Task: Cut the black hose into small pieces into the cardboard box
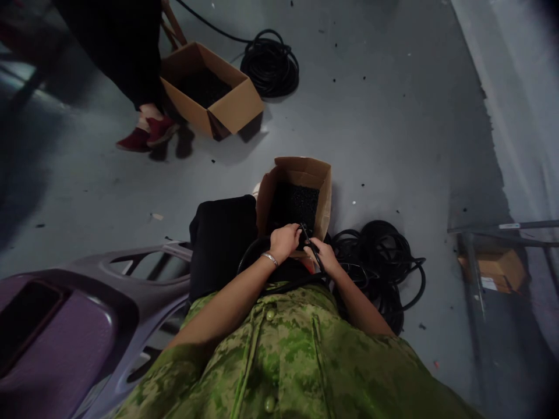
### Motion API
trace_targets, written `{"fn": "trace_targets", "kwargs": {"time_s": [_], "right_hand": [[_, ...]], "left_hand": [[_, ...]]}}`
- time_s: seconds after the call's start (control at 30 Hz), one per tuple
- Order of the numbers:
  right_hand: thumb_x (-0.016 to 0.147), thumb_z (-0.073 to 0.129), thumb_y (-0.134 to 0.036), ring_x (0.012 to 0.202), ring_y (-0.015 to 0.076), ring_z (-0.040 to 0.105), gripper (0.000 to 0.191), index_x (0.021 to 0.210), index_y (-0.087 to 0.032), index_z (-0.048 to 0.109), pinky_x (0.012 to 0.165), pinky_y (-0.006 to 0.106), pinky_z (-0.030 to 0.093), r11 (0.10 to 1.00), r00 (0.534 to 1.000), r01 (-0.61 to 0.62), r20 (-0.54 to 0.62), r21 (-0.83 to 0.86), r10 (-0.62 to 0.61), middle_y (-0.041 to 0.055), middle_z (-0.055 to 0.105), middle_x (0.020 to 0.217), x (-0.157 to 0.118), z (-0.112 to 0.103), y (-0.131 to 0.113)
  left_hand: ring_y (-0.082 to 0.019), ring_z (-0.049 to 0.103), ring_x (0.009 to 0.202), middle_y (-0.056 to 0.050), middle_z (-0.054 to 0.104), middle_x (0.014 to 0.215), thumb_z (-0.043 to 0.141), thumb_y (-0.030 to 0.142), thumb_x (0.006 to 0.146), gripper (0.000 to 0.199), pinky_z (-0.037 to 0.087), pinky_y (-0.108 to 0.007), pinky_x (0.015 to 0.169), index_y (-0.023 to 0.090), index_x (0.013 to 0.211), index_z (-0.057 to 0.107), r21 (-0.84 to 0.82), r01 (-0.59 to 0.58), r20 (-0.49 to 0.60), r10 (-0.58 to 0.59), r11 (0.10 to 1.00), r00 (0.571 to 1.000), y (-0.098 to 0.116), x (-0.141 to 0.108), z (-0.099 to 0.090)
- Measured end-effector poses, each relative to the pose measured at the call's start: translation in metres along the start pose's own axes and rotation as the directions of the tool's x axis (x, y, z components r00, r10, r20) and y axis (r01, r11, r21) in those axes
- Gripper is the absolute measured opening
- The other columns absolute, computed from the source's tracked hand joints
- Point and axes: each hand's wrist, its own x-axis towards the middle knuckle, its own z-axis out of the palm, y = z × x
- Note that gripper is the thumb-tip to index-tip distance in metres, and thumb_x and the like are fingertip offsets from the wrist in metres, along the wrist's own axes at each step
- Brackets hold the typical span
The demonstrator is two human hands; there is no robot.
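Note:
A cardboard box point(325, 195) stands in front of my lap, with a mass of small black pieces point(301, 199) inside. Over its near edge, my right hand point(324, 256) is closed around a black hose point(308, 237), whose end points up and away from me. The fingers of my left hand point(285, 241) are pinched together beside that end; what they hold is too small and dark to make out. More of the hose curves across my lap. Coiled black hose point(384, 250) lies on the floor to the right of the box.
Ahead on the left, a larger open box point(238, 107) holds dark contents, next to another hose coil point(271, 64). A person's red shoes point(148, 134) are beside it. A purple-grey plastic chair point(87, 302) with a phone-like dark slab is at my left. A metal frame point(502, 227) and small carton point(502, 270) are right.

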Motion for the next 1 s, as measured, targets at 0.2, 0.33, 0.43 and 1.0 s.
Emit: {"fn": "trace_targets", "kwargs": {"time_s": [0.2, 0.33, 0.43, 1.0], "right_hand": [[0.091, 0.057, -0.038, 0.077, 0.0199, 0.071, 0.028, 0.111, -0.026, 0.072, 0.073, 0.026, 0.052, 0.998, 0.998, 0.035, -0.052, -0.043, -0.038, 0.0015, 0.077, 0.090, 0.000, 0.007, 0.002], [0.090, 0.056, -0.034, 0.074, 0.0194, 0.071, 0.030, 0.112, -0.023, 0.073, 0.073, 0.025, 0.052, 0.996, 0.996, 0.053, -0.063, -0.073, -0.058, 0.0020, 0.076, 0.084, 0.004, 0.012, 0.006], [0.089, 0.056, -0.032, 0.074, 0.0190, 0.071, 0.029, 0.110, -0.023, 0.073, 0.074, 0.024, 0.052, 0.992, 0.995, 0.054, -0.077, -0.114, -0.063, 0.0025, 0.076, 0.083, 0.007, 0.016, 0.009], [0.089, 0.062, -0.043, 0.087, 0.0213, 0.072, 0.029, 0.114, -0.029, 0.070, 0.077, 0.027, 0.052, 0.998, 1.000, -0.006, -0.026, -0.058, 0.004, 0.0003, 0.077, 0.097, 0.002, 0.004, 0.003]], "left_hand": [[-0.023, 0.069, 0.105, -0.008, 0.071, 0.122, 0.040, 0.034, 0.101, 0.037, 0.051, -0.030, 0.084, 0.024, 0.126, 0.066, -0.006, 0.024, -0.018, -0.024, 1.000, 1.000, -0.003, 0.003, 0.002], [-0.022, 0.069, 0.106, -0.008, 0.071, 0.123, 0.039, 0.035, 0.101, 0.038, 0.052, -0.029, 0.085, 0.025, 0.127, 0.066, 0.002, 0.043, -0.012, -0.043, 0.999, 0.999, -0.003, 0.005, 0.003], [-0.023, 0.069, 0.106, -0.009, 0.071, 0.122, 0.039, 0.034, 0.102, 0.038, 0.052, -0.030, 0.084, 0.024, 0.126, 0.066, 0.008, 0.046, -0.020, -0.046, 0.999, 0.999, -0.003, 0.006, 0.003], [-0.023, 0.069, 0.105, -0.010, 0.072, 0.118, 0.043, 0.030, 0.100, 0.032, 0.051, -0.029, 0.086, 0.019, 0.118, 0.067, 0.039, -0.025, 0.002, 0.025, 0.999, 1.000, -0.004, 0.003, 0.004]]}}
